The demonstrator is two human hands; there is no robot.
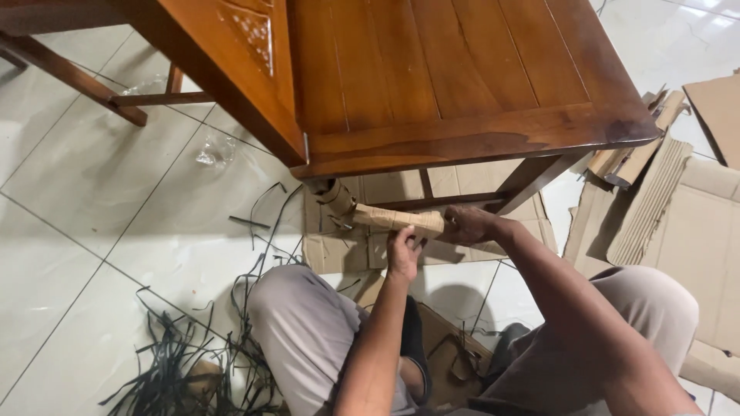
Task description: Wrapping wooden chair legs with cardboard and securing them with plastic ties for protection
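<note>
A brown wooden chair (462,85) stands before me on the tiled floor, seen from above. A strip of brown corrugated cardboard wrap (397,219) runs along the front rail under the seat, from the wrapped front leg (333,196) rightward. My left hand (403,252) grips the wrap from below at its middle. My right hand (465,224) holds the wrap's right end against the rail. Both forearms reach forward over my knees.
A heap of black plastic strapping (185,362) lies on the floor at the lower left. Flat and rolled cardboard pieces (663,200) lie to the right and under the chair. A crumpled clear plastic scrap (216,150) rests on the white tiles.
</note>
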